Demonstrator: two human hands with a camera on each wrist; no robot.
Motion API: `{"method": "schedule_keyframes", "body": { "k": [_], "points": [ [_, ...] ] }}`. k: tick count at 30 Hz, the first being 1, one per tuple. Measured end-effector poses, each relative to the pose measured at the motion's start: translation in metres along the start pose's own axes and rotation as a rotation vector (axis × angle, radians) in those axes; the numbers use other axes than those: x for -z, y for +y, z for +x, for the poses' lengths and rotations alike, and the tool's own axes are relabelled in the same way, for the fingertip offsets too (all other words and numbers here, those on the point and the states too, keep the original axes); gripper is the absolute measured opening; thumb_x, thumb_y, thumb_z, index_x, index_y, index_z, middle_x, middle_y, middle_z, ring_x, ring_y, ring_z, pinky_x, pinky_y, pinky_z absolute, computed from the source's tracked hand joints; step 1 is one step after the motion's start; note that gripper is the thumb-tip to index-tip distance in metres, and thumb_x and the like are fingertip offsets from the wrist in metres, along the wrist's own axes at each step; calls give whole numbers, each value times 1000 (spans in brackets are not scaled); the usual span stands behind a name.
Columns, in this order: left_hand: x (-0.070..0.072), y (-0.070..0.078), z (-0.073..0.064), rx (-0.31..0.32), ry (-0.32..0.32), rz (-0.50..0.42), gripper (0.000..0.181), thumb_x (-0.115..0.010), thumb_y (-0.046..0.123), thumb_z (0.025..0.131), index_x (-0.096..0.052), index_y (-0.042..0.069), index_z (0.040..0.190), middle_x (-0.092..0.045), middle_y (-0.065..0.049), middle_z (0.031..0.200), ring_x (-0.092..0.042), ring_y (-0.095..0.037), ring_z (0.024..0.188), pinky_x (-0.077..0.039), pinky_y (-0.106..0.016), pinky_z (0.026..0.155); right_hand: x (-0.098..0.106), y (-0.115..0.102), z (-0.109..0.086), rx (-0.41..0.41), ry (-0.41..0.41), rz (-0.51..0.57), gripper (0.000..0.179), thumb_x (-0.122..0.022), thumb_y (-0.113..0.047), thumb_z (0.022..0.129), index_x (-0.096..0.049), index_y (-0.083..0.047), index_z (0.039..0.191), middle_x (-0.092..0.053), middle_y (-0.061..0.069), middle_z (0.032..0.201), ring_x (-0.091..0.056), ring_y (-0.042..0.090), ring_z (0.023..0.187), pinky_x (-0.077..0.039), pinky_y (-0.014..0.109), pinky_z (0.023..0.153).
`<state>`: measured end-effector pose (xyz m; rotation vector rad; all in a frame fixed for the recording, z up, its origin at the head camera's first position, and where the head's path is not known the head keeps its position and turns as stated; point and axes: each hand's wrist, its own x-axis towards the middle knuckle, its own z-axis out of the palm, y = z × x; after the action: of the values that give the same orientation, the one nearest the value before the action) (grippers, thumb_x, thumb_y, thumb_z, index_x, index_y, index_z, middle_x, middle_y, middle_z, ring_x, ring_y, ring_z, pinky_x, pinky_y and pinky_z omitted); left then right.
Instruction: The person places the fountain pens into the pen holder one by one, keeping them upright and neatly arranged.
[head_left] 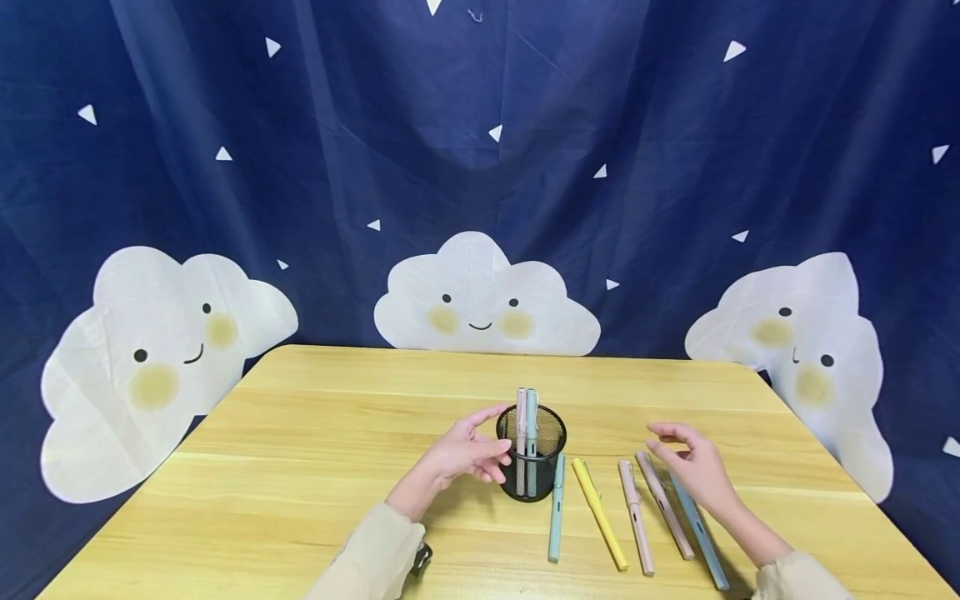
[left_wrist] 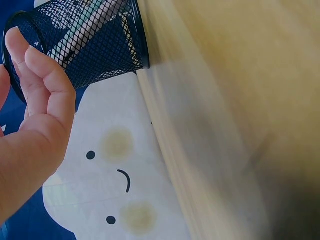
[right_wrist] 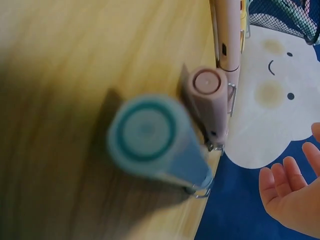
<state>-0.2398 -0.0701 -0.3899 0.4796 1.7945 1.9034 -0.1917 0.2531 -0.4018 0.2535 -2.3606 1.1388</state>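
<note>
A black mesh pen holder (head_left: 551,429) stands upright on the table with a pink pen (head_left: 521,417) and a pale blue pen (head_left: 532,417) in it. At its left side my left hand (head_left: 468,450) has its fingers spread, the tips touching the rim and wall; in the left wrist view those fingers (left_wrist: 55,82) are loosely bent. My right hand (head_left: 697,467) hovers over the far end of a blue pen (head_left: 702,537), holding nothing. Beside that one lie a mauve pen (head_left: 666,508), a pink pen (head_left: 636,517), a yellow pen (head_left: 598,512) and a teal pen (head_left: 557,517).
The wooden table (head_left: 300,433) reaches back to a dark blue curtain (head_left: 337,125) with white clouds. A small black object (head_left: 422,558) shows at the left sleeve (head_left: 378,550).
</note>
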Motion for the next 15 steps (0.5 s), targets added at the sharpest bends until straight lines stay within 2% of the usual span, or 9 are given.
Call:
{"method": "schedule_keyframes", "body": {
  "k": [7, 15],
  "points": [
    [0, -1, 0, 1, 5, -1, 67, -58, 7, 86, -22, 10, 142, -62, -23, 81, -60, -16, 51, -49, -22, 47, 7, 9, -3, -13, -78, -14, 23, -63, 0, 80, -62, 7, 101, -60, 19, 97, -52, 8, 79, -47, 22, 57],
    [0, -1, 0, 5, 2, 6, 67, -58, 7, 86, -21, 10, 142, -63, -12, 73, -60, -15, 51, -49, -22, 47, 13, 17, -5, 7, -140, -48, 25, -64, -1, 78, -61, 7, 101, -61, 19, 97, -53, 9, 79, -48, 25, 61]
  ]
}}
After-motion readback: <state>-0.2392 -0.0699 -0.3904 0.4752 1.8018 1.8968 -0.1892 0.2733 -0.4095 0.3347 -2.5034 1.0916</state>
